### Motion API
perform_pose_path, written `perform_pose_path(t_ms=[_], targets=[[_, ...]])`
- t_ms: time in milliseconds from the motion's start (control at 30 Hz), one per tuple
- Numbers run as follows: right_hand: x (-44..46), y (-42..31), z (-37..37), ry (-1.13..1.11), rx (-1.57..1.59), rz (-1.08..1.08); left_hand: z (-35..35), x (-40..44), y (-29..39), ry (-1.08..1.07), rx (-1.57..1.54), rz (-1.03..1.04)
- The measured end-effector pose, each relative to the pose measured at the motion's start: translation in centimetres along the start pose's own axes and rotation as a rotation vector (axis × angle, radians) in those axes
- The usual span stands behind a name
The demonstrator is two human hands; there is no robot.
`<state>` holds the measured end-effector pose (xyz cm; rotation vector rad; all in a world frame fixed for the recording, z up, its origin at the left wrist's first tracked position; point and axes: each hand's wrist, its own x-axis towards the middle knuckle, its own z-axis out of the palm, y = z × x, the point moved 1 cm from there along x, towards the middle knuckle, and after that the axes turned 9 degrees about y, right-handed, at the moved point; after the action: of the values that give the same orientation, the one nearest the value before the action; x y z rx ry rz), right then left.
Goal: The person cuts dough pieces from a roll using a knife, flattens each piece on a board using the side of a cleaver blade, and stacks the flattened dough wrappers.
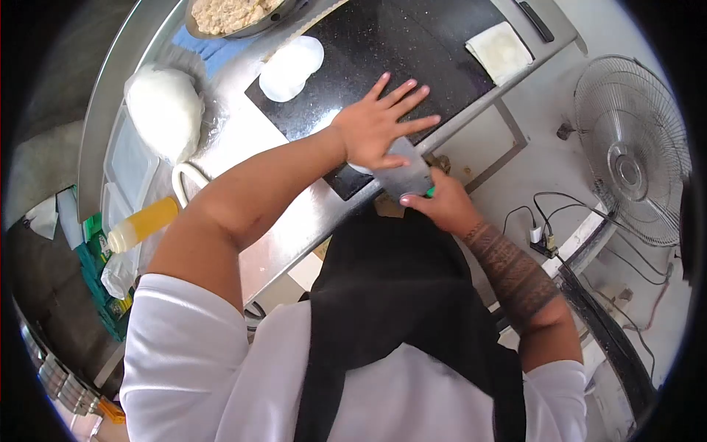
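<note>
My left hand (pixel 375 127) lies over the near edge of a black board (pixel 383 44), its fingers spread wide. Its thumb overlaps a broad, flat grey blade (pixel 405 175); whether it presses on the blade I cannot tell. My right hand (pixel 445 205) is closed around the blade's handle, of which only a bit of green shows. Part of a white piece (pixel 359 169) peeks out under my left hand, mostly hidden. Farther up the board, thin white round dough sheets (pixel 291 68) overlap each other.
A folded white cloth (pixel 499 53) lies on the board's right end. To the left are a bag of white dough (pixel 163 112), a yellow squeeze bottle (pixel 143 223) and a pan of filling (pixel 237 16). A fan (pixel 630 166) stands right, beside cables.
</note>
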<state>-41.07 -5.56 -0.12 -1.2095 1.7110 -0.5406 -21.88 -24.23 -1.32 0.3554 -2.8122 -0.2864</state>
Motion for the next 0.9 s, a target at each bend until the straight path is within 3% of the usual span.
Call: perform_pose_path(t_ms=[33, 67, 133, 233, 333, 433, 467, 533, 767, 867, 900], targets=[[0.8, -0.9, -1.6, 0.027, -0.082, -0.111, -0.2, 1.2, -0.1, -0.008, 0.061, -0.001], [1.7, -1.7, -2.9, -0.01, 0.001, -0.059, -0.5, 2.6, -0.5, -0.019, 0.112, -0.005], [4.7, -1.1, -4.6, 0.035, -0.114, -0.139, -0.5, 4.4, -3.1, 0.009, 0.216, -0.016], [7.1, -4.8, -7.0, 0.011, -0.302, -0.072, -0.3, 5.4, -5.1, 0.099, 0.233, -0.004], [5.6, -4.1, -5.3, 0.028, -0.155, -0.12, -2.1, 4.9, -5.6, 0.193, 0.107, 0.078], [1.7, -1.3, -1.5, -0.048, 0.014, -0.103, -1.3, 0.8, -1.9, 0.025, 0.023, 0.022], [0.6, 0.0, -0.4, -0.029, -0.069, -0.149, -0.4, -0.2, -0.7, -0.07, 0.01, -0.019], [-0.7, 0.6, -1.1, -0.004, -0.05, -0.002, -0.2, 1.9, -0.1, -0.055, 0.019, 0.019], [6.2, -2.7, -7.9, -0.001, -0.119, -0.149, -0.1, 6.8, -5.2, 0.131, 0.273, -0.013], [6.2, -3.4, -6.5, 0.012, -0.158, -0.158, -2.0, 5.3, -5.7, 0.27, 0.093, 0.065], [4.5, -3.8, -5.1, 0.006, -0.14, -0.153, -3.1, 4.0, -4.8, 0.204, 0.075, 0.072]])
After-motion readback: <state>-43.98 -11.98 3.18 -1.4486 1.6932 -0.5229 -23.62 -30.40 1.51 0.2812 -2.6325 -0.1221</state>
